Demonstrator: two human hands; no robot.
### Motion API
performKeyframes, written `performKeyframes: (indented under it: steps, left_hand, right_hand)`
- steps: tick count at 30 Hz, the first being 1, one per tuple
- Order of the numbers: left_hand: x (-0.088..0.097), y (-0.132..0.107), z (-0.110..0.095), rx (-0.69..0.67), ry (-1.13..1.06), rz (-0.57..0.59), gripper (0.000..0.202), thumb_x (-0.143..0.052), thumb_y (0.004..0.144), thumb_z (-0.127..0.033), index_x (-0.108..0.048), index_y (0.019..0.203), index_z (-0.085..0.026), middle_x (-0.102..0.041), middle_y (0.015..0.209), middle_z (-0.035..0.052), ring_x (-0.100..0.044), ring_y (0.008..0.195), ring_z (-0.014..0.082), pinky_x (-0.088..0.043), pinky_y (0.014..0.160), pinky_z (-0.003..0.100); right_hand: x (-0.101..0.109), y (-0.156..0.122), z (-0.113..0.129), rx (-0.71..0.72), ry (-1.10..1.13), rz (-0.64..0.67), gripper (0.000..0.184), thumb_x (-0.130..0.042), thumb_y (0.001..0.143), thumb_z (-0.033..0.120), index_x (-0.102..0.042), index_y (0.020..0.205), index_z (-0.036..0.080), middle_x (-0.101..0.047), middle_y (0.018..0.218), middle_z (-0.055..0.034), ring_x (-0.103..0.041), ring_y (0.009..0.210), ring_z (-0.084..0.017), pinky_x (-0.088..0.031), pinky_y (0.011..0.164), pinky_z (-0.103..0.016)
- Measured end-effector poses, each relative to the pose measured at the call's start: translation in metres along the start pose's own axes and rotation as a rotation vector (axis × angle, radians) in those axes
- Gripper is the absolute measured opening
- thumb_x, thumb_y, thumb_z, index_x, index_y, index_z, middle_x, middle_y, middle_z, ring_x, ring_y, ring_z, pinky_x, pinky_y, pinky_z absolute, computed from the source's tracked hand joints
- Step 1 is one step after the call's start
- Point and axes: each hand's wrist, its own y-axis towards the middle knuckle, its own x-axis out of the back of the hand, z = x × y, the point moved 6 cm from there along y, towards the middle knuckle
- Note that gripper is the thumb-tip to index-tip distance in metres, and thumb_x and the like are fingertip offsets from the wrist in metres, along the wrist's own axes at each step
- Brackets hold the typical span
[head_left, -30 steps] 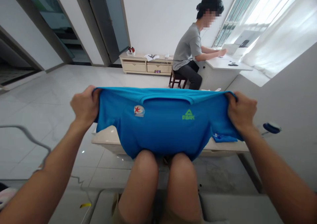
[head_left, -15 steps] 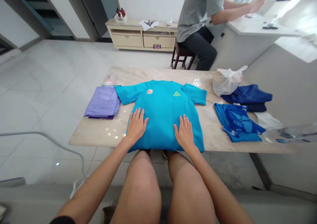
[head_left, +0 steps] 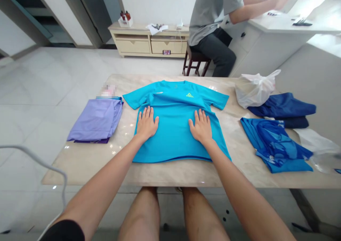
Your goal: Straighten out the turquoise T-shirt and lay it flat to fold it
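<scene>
A turquoise T-shirt (head_left: pixel 174 134) lies front side up on the stone-topped table (head_left: pixel 87 166), its collar away from me and both sleeves spread. My left hand (head_left: pixel 146 123) rests flat on the left side of its body, fingers stretched out. On the right side, my right hand (head_left: pixel 201 126) presses flat too, with the thumb apart from the fingers. Above my hands the fabric bunches in a crosswise fold that partly covers the left chest badge. The green logo at the right chest still shows. Near the table's front edge lies the shirt's hem.
Folded purple clothing (head_left: pixel 94 120) sits at the left. Along the right lie a blue printed garment (head_left: pixel 277 145), dark blue clothing (head_left: pixel 286 107), a white plastic bag (head_left: pixel 255 88) and a clear bottle (head_left: pixel 326 161). Beyond the table a person (head_left: pixel 213 24) sits on a stool by a white counter.
Both hands have pushed the shirt away from me. Its hem, over the table's front edge before, now lies on the tabletop, and a fold has risen across the chest.
</scene>
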Motion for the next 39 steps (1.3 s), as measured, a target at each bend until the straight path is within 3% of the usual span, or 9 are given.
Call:
performKeyframes:
  steps: [5, 8, 10, 15, 22, 29, 34, 36, 39]
  left_hand:
    - [-0.004, 0.087, 0.004, -0.002, -0.019, -0.024, 0.075, -0.028, 0.112, -0.048, -0.032, 0.173, -0.005, -0.028, 0.183, 0.0184, -0.025, 0.171, 0.0333, -0.017, 0.14, 0.058]
    - [-0.007, 0.108, 0.007, -0.02, -0.027, -0.038, 0.075, -0.029, 0.112, -0.049, -0.032, 0.174, -0.007, -0.028, 0.183, 0.0173, -0.024, 0.171, 0.0324, -0.017, 0.141, 0.058]
    - [-0.01, 0.102, 0.009, -0.016, -0.057, -0.056, 0.075, -0.03, 0.112, -0.048, -0.032, 0.173, -0.005, -0.031, 0.182, 0.0194, -0.026, 0.17, 0.0326, -0.018, 0.141, 0.057]
    - [-0.004, 0.034, 0.011, 0.027, -0.127, -0.15, 0.075, -0.038, 0.109, -0.042, -0.033, 0.17, 0.001, -0.037, 0.177, 0.0247, -0.034, 0.167, 0.035, -0.026, 0.139, 0.051]
    - [0.012, -0.096, 0.011, -0.002, -0.06, -0.089, 0.071, -0.034, 0.11, -0.042, -0.042, 0.169, -0.005, -0.035, 0.18, 0.0199, -0.03, 0.169, 0.0347, -0.021, 0.14, 0.056]
    - [0.026, -0.195, -0.001, -0.103, 0.005, -0.016, 0.064, -0.039, 0.11, -0.039, -0.05, 0.165, -0.008, -0.045, 0.174, 0.0207, -0.041, 0.163, 0.0364, -0.031, 0.135, 0.057]
    - [0.054, -0.219, 0.013, -0.209, 0.019, -0.029, 0.05, -0.038, 0.112, -0.039, -0.07, 0.145, -0.018, -0.07, 0.149, 0.0181, -0.063, 0.14, 0.0339, -0.04, 0.129, 0.057]
    - [0.058, -0.212, 0.022, -0.206, 0.005, -0.002, 0.051, -0.036, 0.112, -0.036, -0.068, 0.149, -0.018, -0.067, 0.155, 0.0174, -0.06, 0.146, 0.0327, -0.037, 0.132, 0.057]
    - [0.05, -0.19, 0.03, -0.198, -0.018, 0.066, 0.057, -0.036, 0.111, -0.034, -0.057, 0.161, -0.019, -0.052, 0.171, 0.0143, -0.049, 0.158, 0.0312, -0.033, 0.135, 0.057]
  right_hand:
    - [-0.007, 0.095, -0.013, -0.01, -0.021, 0.017, 0.077, -0.023, 0.114, 0.055, -0.027, 0.176, 0.009, -0.02, 0.183, -0.0179, -0.019, 0.17, -0.034, -0.02, 0.137, -0.059]
    - [-0.007, 0.113, -0.016, -0.02, -0.006, -0.005, 0.08, -0.023, 0.114, 0.057, -0.025, 0.176, 0.006, -0.017, 0.184, -0.0188, -0.015, 0.171, -0.035, -0.019, 0.137, -0.059]
    - [-0.008, 0.105, -0.016, -0.03, -0.013, -0.038, 0.082, -0.025, 0.113, 0.056, -0.022, 0.176, 0.004, -0.012, 0.185, -0.0192, -0.011, 0.172, -0.035, -0.021, 0.137, -0.057]
    - [-0.003, 0.033, -0.006, -0.034, 0.032, -0.101, 0.077, -0.025, 0.113, 0.051, -0.025, 0.176, 0.005, -0.012, 0.185, -0.0171, -0.008, 0.172, -0.033, -0.019, 0.138, -0.055]
    - [0.015, -0.091, 0.009, -0.067, 0.007, 0.053, 0.075, -0.024, 0.114, 0.048, -0.03, 0.175, 0.005, -0.018, 0.184, -0.0166, -0.015, 0.172, -0.031, -0.013, 0.139, -0.051]
    - [0.048, -0.2, 0.023, -0.035, -0.083, 0.172, 0.072, -0.037, 0.114, 0.046, -0.04, 0.17, 0.002, -0.038, 0.175, -0.0264, -0.033, 0.164, -0.038, -0.031, 0.13, -0.053]
    - [0.069, -0.215, 0.006, 0.01, -0.084, 0.217, 0.052, -0.038, 0.112, 0.039, -0.072, 0.139, 0.011, -0.066, 0.144, -0.0263, -0.063, 0.132, -0.037, -0.05, 0.109, -0.048]
    - [0.069, -0.203, 0.0, 0.026, -0.061, 0.173, 0.055, -0.034, 0.113, 0.037, -0.068, 0.147, 0.011, -0.062, 0.152, -0.0243, -0.059, 0.142, -0.036, -0.048, 0.115, -0.047]
    - [0.052, -0.182, -0.005, -0.026, -0.053, 0.141, 0.063, -0.035, 0.113, 0.038, -0.048, 0.168, 0.011, -0.041, 0.176, -0.0184, -0.037, 0.163, -0.035, -0.035, 0.13, -0.052]
